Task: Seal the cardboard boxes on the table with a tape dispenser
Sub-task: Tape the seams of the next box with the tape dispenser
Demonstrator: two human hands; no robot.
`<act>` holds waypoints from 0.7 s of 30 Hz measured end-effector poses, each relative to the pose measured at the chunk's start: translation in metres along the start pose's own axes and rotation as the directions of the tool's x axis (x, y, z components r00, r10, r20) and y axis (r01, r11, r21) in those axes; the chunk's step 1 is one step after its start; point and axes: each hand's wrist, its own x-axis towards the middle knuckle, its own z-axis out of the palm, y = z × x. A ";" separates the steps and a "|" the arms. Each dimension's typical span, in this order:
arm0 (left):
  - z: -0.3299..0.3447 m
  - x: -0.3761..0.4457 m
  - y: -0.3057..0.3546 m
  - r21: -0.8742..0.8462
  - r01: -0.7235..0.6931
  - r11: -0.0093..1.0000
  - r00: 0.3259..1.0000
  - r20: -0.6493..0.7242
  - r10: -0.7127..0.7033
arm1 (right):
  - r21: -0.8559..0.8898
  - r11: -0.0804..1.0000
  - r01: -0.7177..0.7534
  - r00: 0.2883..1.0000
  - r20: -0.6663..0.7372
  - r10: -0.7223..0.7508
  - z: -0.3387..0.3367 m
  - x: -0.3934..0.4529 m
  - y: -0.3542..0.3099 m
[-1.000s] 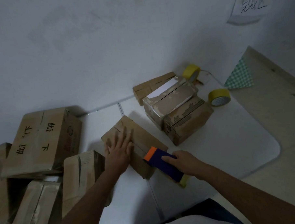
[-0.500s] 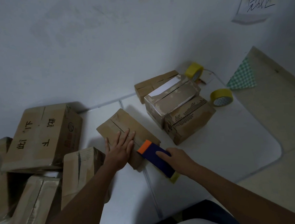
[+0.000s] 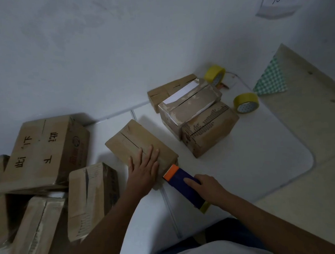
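White table (image 3: 260,161), left hand (image 3: 143,172) flat on brown box (image 3: 133,143), right hand (image 3: 207,188) gripping blue-orange dispenser (image 3: 181,181)

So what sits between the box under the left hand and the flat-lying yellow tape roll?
In the head view, a cluster of three cardboard boxes stands between the box under the left hand and the tape roll; bare white tabletop surrounds it.

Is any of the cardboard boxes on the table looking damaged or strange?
Yes. The brown cardboard box in the far group has its top surface peeled, with white patches showing. Its neighbour, the darker cardboard box, shows ragged marks along its seam.
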 end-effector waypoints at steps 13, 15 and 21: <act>0.000 0.006 0.004 0.068 0.033 0.997 0.999 -0.002 -0.033 | 0.055 0.997 0.052 0.998 -0.035 -0.050 -0.016 -0.027 0.030; 0.000 0.006 0.005 0.079 0.040 0.996 0.999 -0.006 -0.040 | 0.047 0.999 0.026 1.000 -0.020 -0.025 -0.017 -0.027 0.031; 0.003 0.006 0.022 -0.021 0.028 0.999 0.989 -0.145 -0.031 | 0.099 0.989 -0.110 0.994 0.037 0.107 -0.003 -0.017 0.014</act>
